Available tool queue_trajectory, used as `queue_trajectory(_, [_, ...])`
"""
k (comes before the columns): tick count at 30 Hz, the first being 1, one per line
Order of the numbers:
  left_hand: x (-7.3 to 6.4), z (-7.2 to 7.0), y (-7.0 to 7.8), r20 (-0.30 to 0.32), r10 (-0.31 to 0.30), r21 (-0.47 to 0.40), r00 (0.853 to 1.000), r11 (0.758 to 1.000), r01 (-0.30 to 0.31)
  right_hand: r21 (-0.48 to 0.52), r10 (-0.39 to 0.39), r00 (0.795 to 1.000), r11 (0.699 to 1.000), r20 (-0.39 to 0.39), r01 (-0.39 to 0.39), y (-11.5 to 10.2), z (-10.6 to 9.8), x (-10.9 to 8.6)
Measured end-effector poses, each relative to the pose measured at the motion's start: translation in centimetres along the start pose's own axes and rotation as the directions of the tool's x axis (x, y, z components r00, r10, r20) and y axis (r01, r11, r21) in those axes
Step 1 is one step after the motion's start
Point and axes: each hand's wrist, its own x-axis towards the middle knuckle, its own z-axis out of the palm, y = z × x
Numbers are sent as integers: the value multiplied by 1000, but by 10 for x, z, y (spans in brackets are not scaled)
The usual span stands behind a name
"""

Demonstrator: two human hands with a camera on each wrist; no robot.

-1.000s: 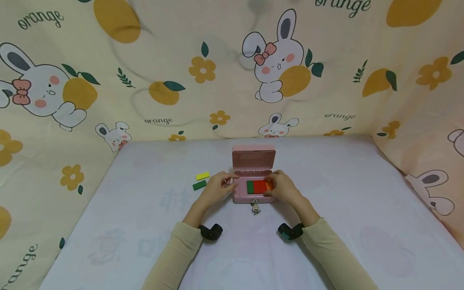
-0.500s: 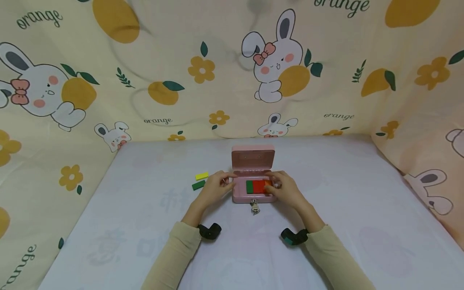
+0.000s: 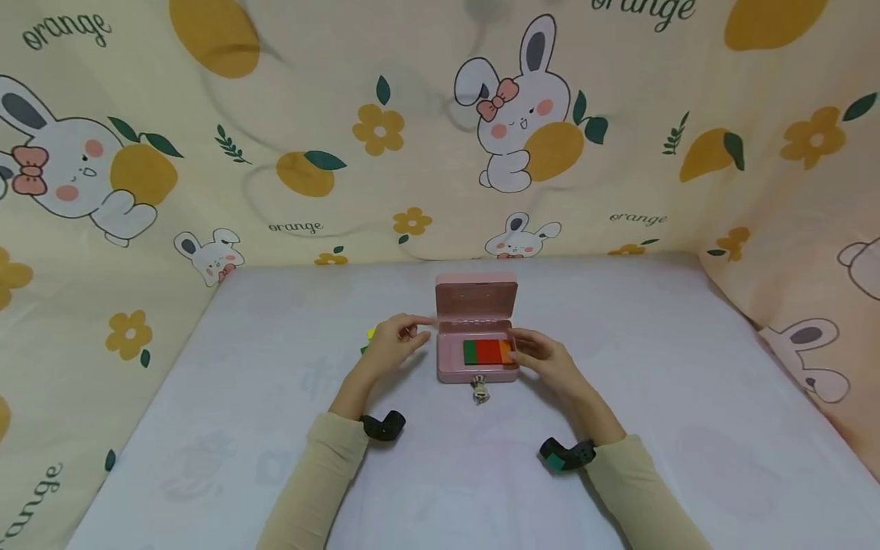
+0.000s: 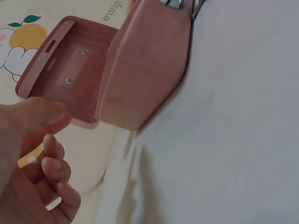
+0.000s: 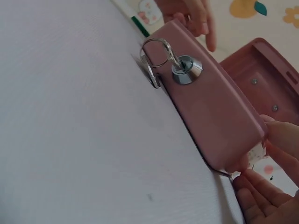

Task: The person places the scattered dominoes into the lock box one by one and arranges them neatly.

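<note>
A pink metal cash box stands with its lid raised. Inside, one green block, red blocks and an orange block form a row. My right hand grips the box's right side: in the right wrist view the thumb lies over the rim, with fingers curled against the outer end wall. My left hand is off the box's left side, fingers loosely bent around nothing. It partly covers a yellow block and another green block on the table.
A key with a ring sits in the lock on the box's front and hangs before it. White cloth covers the table. A patterned curtain rises behind and along both sides.
My left hand has drawn back from the box's left edge, leftward over the loose blocks. My right hand has shifted slightly right, its thumb moving from the orange block to the box's edge.
</note>
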Motion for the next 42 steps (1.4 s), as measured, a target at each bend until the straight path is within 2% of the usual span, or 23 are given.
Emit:
queue_trajectory(9, [0, -15, -14, 18, 24, 0, 1000, 1000, -24, 71, -16, 1000, 997, -2, 16, 3, 1, 2])
queue_trajectory(16, [-1, -27, -19, 56, -4, 19, 998, 1000, 3, 124, 18, 1000, 992, 23, -21, 4, -1, 1])
queue_trajectory(24, [-6, -38, -27, 68, -18, 24, 998, 1000, 16, 143, 24, 998, 989, 55, -32, 2, -2, 1])
queue_trajectory(36, [-11, -51, -44, 88, -50, 35, 995, 998, 47, 146, 34, 998, 988, 51, -41, 2, -2, 0])
queue_trajectory(42, [-16, -57, -50, 114, -89, 19, 989, 996, 88, 155, 32, 998, 987, 46, -39, 1, -1, 0])
